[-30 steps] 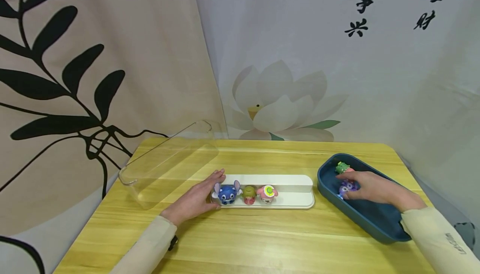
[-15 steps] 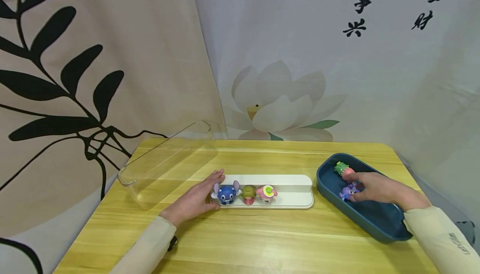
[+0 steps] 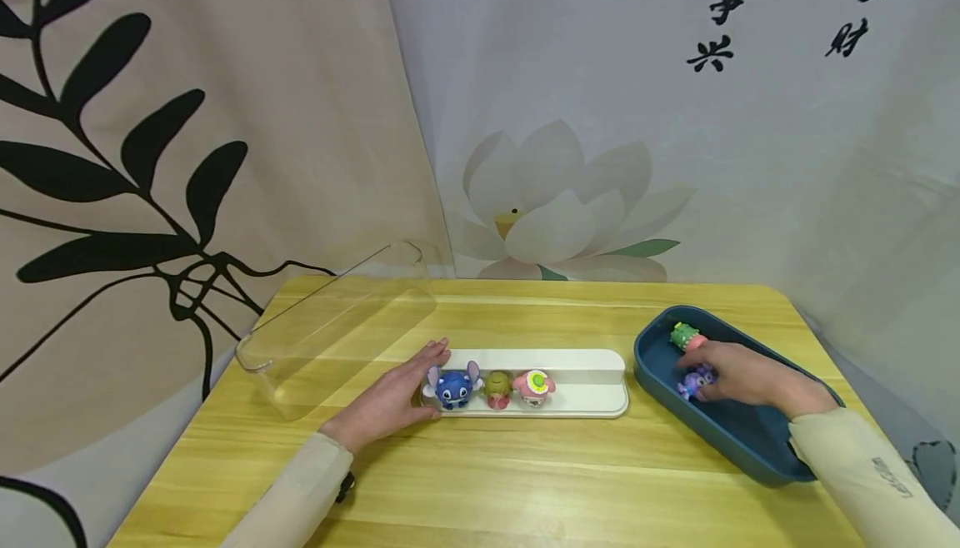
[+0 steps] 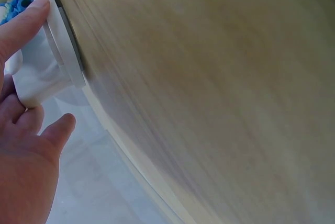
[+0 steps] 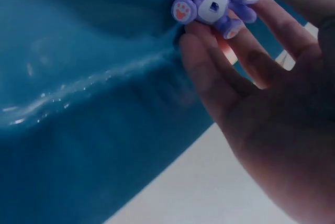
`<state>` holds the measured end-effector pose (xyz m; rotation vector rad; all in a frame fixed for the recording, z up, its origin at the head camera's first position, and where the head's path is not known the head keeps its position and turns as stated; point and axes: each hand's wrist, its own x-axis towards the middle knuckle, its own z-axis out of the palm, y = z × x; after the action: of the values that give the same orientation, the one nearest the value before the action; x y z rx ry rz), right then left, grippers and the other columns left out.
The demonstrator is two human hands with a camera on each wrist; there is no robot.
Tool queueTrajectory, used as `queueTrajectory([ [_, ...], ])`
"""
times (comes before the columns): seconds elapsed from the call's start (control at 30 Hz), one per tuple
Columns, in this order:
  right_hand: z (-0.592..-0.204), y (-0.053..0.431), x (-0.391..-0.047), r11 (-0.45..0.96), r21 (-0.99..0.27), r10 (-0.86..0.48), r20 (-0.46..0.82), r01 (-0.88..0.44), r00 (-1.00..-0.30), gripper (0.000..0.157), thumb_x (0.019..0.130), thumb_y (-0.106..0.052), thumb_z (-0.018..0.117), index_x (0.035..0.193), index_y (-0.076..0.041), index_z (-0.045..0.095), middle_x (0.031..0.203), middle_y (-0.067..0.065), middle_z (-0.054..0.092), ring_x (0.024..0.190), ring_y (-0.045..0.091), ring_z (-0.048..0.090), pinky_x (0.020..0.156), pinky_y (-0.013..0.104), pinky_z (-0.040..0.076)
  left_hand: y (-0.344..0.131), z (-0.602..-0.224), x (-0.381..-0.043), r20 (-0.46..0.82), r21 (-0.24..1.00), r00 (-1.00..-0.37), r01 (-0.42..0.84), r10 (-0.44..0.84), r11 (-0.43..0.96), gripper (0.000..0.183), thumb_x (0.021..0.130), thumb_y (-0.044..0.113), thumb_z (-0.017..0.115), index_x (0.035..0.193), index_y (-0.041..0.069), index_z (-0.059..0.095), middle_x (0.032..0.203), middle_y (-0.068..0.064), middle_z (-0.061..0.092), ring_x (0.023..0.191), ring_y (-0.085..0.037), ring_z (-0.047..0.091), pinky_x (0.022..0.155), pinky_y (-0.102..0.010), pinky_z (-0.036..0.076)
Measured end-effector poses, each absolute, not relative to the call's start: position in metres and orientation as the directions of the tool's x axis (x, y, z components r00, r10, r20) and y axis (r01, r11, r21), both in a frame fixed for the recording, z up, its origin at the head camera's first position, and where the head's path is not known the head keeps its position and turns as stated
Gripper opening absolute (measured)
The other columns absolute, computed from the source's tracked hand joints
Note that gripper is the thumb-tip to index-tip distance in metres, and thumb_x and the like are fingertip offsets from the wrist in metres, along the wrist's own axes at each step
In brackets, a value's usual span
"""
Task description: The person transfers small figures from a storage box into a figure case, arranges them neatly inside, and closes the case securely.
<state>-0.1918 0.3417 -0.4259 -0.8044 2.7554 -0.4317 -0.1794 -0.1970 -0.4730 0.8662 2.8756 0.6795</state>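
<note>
My left hand (image 3: 390, 398) grips the left end of a white stepped display base (image 3: 588, 398), thumb at the near edge, as the left wrist view also shows. On the base sit a blue big-eared figurine (image 3: 453, 387), an olive-and-red figurine (image 3: 497, 390) and a pink figurine (image 3: 534, 387). Inside a dark blue tray (image 3: 712, 440), my right hand (image 3: 753, 377) holds a small purple bear figurine (image 5: 214, 7) between thumb and fingers; in the head view the hand partly covers it. Beyond the fingertips lies a green-and-pink figurine (image 3: 685, 336), also partly covered.
A clear plastic cover (image 3: 337, 331) rests on the table's (image 3: 480, 481) left side, behind my left hand. The blue tray's raised walls surround my right hand. Printed curtains (image 3: 570, 73) hang behind the table's far edge.
The right hand shifts slightly within the blue tray, and the purple bear figurine moves a little at its fingers. The left hand and the figurines on the white base stay in place.
</note>
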Motion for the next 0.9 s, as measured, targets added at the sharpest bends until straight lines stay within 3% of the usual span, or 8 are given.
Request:
queueTrajectory([
  [0.13,-0.429,0.341,-0.194,0.794,-0.346,-0.563,-0.109,-0.5,-0.819,0.034,0.085,-0.017,0.085,0.116,-0.005,0.076,0.112,0.007,0.071,0.1,0.022,0.065,0.085,0.044,0.058,-0.196,-0.473,-0.18,0.059,0.429,-0.841,0.507,0.538,0.747,0.094,0.083,0.022,0.089,0.161,0.01,0.038,0.172,-0.002,0.021,0.156,-0.024,0.022,0.12,-0.046,0.035],
  [0.3,-0.433,0.335,-0.194,0.806,-0.389,-0.518,-0.098,-0.446,-0.85,0.027,0.092,-0.024,0.08,0.11,-0.003,0.077,0.092,-0.006,0.069,0.078,0.007,0.058,0.069,0.031,0.054,-0.197,-0.473,-0.18,0.053,0.424,-0.843,0.504,0.535,0.753,0.094,0.083,0.023,0.089,0.161,0.011,0.037,0.172,-0.002,0.021,0.156,-0.023,0.021,0.12,-0.045,0.034],
  [0.6,-0.435,0.329,-0.189,0.889,-0.332,-0.375,-0.13,-0.316,-0.918,0.045,0.091,-0.038,0.08,0.116,-0.001,0.075,0.095,-0.001,0.071,0.079,0.013,0.059,0.076,0.044,0.058,-0.199,-0.475,-0.181,0.061,0.422,-0.84,0.512,0.54,0.748,0.093,0.084,0.024,0.089,0.161,0.011,0.038,0.172,0.001,0.02,0.157,-0.023,0.022,0.12,-0.046,0.034],
  [0.77,-0.438,0.331,-0.189,0.87,-0.393,-0.368,-0.12,-0.296,-0.922,0.054,0.09,-0.041,0.08,0.123,0.0,0.072,0.108,0.008,0.073,0.092,0.02,0.065,0.086,0.052,0.059,-0.198,-0.474,-0.181,0.063,0.427,-0.839,0.512,0.54,0.745,0.093,0.084,0.023,0.089,0.161,0.011,0.038,0.172,0.002,0.02,0.157,-0.023,0.021,0.121,-0.046,0.034],
  [0.9,-0.44,0.334,-0.189,0.839,-0.459,-0.387,-0.122,-0.294,-0.914,0.054,0.092,-0.04,0.079,0.127,-0.001,0.07,0.116,0.009,0.072,0.097,0.021,0.063,0.087,0.048,0.057,-0.198,-0.473,-0.18,0.067,0.429,-0.839,0.512,0.54,0.744,0.093,0.084,0.022,0.089,0.16,0.01,0.038,0.172,0.001,0.02,0.156,-0.023,0.022,0.121,-0.045,0.033],
])
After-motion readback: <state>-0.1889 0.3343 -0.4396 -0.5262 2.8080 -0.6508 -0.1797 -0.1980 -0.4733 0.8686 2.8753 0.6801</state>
